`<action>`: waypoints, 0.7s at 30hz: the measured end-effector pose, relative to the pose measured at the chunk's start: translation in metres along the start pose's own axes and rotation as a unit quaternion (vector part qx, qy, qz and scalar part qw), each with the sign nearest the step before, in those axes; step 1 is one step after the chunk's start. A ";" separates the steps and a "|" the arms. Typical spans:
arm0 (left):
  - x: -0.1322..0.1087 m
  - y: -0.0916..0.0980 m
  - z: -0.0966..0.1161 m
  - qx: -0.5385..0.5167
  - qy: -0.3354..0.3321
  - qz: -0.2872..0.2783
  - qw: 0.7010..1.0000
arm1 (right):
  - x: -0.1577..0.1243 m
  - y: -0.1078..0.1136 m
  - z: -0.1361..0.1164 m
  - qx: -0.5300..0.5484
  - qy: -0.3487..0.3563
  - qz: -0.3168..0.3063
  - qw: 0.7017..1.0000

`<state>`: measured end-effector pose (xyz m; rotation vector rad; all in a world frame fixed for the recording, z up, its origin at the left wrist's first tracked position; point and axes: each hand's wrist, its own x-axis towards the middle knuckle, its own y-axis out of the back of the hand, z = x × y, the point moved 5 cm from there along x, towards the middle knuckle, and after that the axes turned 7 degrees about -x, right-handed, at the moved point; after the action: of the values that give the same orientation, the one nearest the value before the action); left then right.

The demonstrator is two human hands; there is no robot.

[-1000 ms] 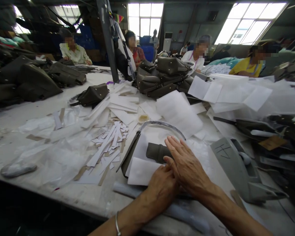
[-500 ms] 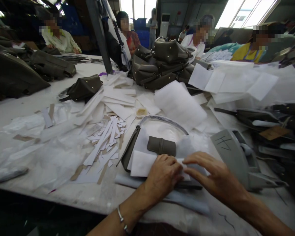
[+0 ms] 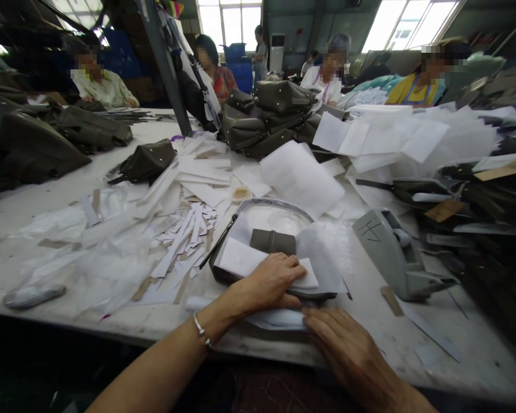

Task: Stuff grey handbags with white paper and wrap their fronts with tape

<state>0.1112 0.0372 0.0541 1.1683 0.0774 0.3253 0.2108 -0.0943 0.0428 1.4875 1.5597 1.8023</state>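
Observation:
A dark grey handbag (image 3: 227, 274) lies in front of me with its plastic-wrapped handle (image 3: 279, 202) arching away. A folded white foam sheet (image 3: 239, 258) covers its lower front, below the flap strap (image 3: 273, 241). My left hand (image 3: 275, 281) rests on this sheet, fingers stretched out and lightly bent. Along the bag's near edge lies a bluish-white sheet of wrapping paper (image 3: 277, 320), partly rolled. My right hand (image 3: 346, 344) has its fingers together at the right end of that paper; its thumb is hidden. Thin translucent paper (image 3: 320, 255) lies at the bag's right side.
A grey tape dispenser (image 3: 374, 241) stands to the right, beside a heap of dark bags (image 3: 477, 229). Paper strips (image 3: 189, 241) and crumpled plastic (image 3: 103, 269) lie left. Behind are foam sheets (image 3: 301, 178) and piled bags (image 3: 279, 115). Several people sit across the table.
My right hand has moved down from the foam sheet to the paper at the near edge. My left hand remains on the foam, now flatter. The view has shifted slightly.

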 end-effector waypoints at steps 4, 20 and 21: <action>0.007 0.013 0.003 0.038 -0.011 -0.049 0.998 | 0.013 0.013 0.004 -0.021 0.039 0.054 0.998; -0.007 -0.013 0.020 0.133 0.074 0.063 0.986 | 0.007 -0.001 0.039 -0.101 -0.016 0.161 0.982; -0.008 -0.016 0.019 0.134 0.074 0.073 0.985 | 0.009 0.002 0.045 -0.112 -0.030 0.143 0.983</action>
<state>0.1112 0.0121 0.0465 1.4195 0.1713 0.5435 0.2463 -0.0648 0.0425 1.7031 1.1152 1.9904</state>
